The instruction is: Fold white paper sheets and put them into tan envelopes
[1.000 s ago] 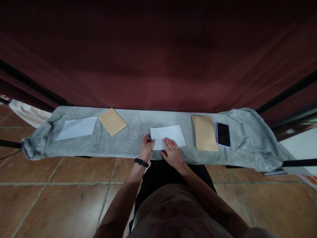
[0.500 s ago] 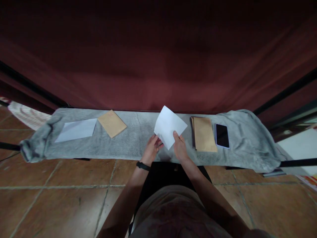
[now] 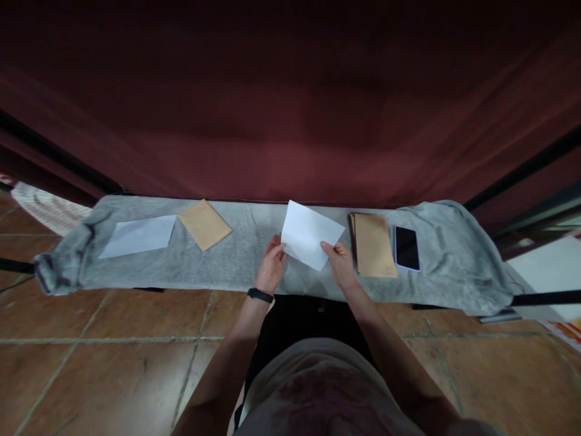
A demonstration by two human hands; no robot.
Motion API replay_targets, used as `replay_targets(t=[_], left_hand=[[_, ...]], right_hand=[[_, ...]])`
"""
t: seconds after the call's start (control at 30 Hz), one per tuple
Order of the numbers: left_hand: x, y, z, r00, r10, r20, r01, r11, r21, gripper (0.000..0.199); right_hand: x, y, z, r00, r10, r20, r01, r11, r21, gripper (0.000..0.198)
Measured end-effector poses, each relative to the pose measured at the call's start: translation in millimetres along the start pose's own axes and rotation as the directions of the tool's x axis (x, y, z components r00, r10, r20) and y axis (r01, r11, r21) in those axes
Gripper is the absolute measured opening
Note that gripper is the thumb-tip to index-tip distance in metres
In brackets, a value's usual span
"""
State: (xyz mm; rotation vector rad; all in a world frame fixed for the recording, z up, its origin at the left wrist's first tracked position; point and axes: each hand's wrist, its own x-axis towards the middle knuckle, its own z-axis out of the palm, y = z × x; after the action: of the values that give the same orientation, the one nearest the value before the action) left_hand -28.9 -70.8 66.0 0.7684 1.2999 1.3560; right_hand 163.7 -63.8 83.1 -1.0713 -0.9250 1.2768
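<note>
A white sheet of paper (image 3: pixel 309 233) is held up in front of me, over the grey cloth. My left hand (image 3: pixel 272 264), with a dark band on the wrist, pinches the sheet's left edge between thumb and fingers. At the lower right corner my right hand (image 3: pixel 340 263) grips it, thumb on top. Just right of that hand lies a stack of brown envelopes (image 3: pixel 376 245). A single brown envelope (image 3: pixel 205 224) rests at an angle to the left, beside another white sheet (image 3: pixel 138 236) lying flat.
The grey cloth (image 3: pixel 245 260) covers a long narrow surface. A phone (image 3: pixel 407 248) with a pale purple case lies right of the envelope stack. Behind hangs a dark red curtain (image 3: pixel 290 163). Brown floor tiles (image 3: pixel 149 363) show below.
The paper has turned from a diamond-like tilt to lie more level. My left hand has moved up to its left edge; my right hand has shifted slightly right, still holding it.
</note>
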Motion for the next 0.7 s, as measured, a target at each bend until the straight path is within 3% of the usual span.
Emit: replay_targets(t=[0.13, 0.3, 0.57, 0.7], left_hand=[[-7.3, 6.7, -8.5, 0.999, -0.004, 0.054, 0.008, 0.998, -0.059, 0.046], [-12.5, 9.2, -16.1, 0.981, -0.119, 0.155, 0.126, 0.992, -0.031, 0.045], [-9.8, -21.1, -14.6, 0.988, -0.151, 0.022, 0.149, 0.986, 0.078, 0.028], [-4.7, -31.2, -14.0, 0.986, -0.163, -0.037, 0.166, 0.981, 0.102, 0.022]], right_hand=[[3.8, 7.4, -3.3, 0.998, 0.070, -0.008, -0.068, 0.991, 0.115, 0.032], [8.5, 15.2, -8.5, 0.988, 0.135, 0.078, -0.139, 0.989, 0.056, 0.033], [16.1, 48.9, -20.0, 0.994, 0.073, 0.080, -0.047, 0.959, -0.281, 0.034], [12.0, 62.4, -27.2, 0.996, -0.044, 0.072, 0.078, 0.802, -0.593, 0.051]])
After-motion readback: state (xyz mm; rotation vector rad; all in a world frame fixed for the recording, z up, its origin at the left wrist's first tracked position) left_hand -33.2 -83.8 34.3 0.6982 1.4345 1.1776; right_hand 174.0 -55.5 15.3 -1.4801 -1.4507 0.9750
